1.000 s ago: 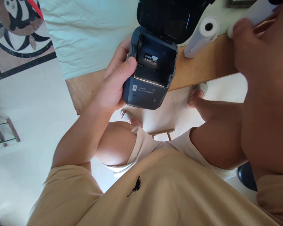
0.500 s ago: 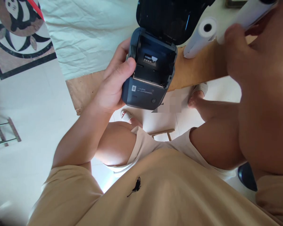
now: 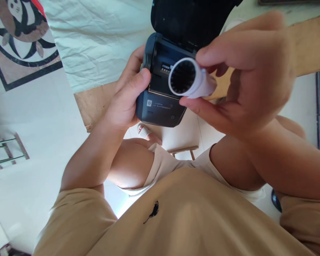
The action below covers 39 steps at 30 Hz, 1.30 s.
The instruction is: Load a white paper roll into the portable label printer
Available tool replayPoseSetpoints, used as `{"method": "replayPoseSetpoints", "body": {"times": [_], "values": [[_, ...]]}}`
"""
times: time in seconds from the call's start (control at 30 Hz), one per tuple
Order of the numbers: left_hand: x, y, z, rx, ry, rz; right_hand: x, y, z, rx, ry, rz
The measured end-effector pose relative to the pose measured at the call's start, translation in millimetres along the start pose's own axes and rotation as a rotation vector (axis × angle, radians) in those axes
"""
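Paper roll being held at the open label printer.
We are gripping the dark printer [image 3: 162,99] in our left hand [image 3: 125,103], lid raised; our right hand [image 3: 245,74] is pinching the white paper roll [image 3: 188,79] just in front of its open bay, over the wooden table edge [image 3: 312,42].

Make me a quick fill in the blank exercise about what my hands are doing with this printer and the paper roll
1. The left hand grips the dark printer, whose lid stands ____.
2. The right hand pinches a white paper roll between thumb and ____.
3. The roll's hollow end faces the ____.
4. The roll hangs just in front of the printer's open ____.

Missing words: open; fingers; camera; compartment
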State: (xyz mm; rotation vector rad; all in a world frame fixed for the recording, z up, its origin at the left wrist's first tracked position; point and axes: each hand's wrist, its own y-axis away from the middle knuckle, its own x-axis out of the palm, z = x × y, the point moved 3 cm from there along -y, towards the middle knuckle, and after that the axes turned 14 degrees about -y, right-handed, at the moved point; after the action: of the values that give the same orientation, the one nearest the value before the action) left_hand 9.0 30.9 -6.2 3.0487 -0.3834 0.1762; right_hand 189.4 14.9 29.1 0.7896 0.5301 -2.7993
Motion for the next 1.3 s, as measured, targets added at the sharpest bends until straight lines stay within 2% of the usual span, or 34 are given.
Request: {"method": "replayPoseSetpoints", "body": {"times": [0.07, 0.13, 0.23, 0.37, 0.63, 0.8, 0.97, 1.03, 1.17, 1.3], "values": [[-1.7, 0.8, -0.8, 0.008, -0.004, 0.004, 2.7, -0.3, 8.1, -0.141, 0.027, -0.018], [-1.3, 1.5, -0.9, 0.014, -0.004, 0.028, 2.2, -3.3, 12.4, -0.269, 0.148, -0.087], [1.9, 2.5, -0.5, 0.028, 0.012, 0.031, 3.1, -7.6, 15.3, -0.360, 0.312, -0.171], [3.6, 3.9, -0.5, 0.008, 0.030, 0.000, 9.8, -8.1, 17.4, -0.313, 0.312, -0.148], [-2.9, 6.3, -5.0, -0.050, 0.005, 0.085, 12.0, -8.0, 21.0, -0.196, 0.244, -0.087], [-4.1, 5.9, -4.2, -0.058, -0.031, 0.072, 13.3, -8.0, 21.2, -0.205, 0.193, -0.096], [-2.2, 4.3, -0.3, -0.035, 0.004, 0.102, 15.7, -8.2, 20.4, -0.236, 0.292, -0.109], [0.6, 4.5, -0.4, -0.027, 0.042, 0.077, 15.6, -8.0, 21.5, -0.233, 0.272, -0.098], [1.8, 6.1, -2.2, -0.040, 0.062, 0.033, 16.7, -6.6, 22.4, -0.142, 0.315, -0.036], [-3.5, 7.3, -2.7, -0.071, -0.023, 0.095, 17.3, -5.0, 22.6, -0.102, 0.377, -0.036]]}}
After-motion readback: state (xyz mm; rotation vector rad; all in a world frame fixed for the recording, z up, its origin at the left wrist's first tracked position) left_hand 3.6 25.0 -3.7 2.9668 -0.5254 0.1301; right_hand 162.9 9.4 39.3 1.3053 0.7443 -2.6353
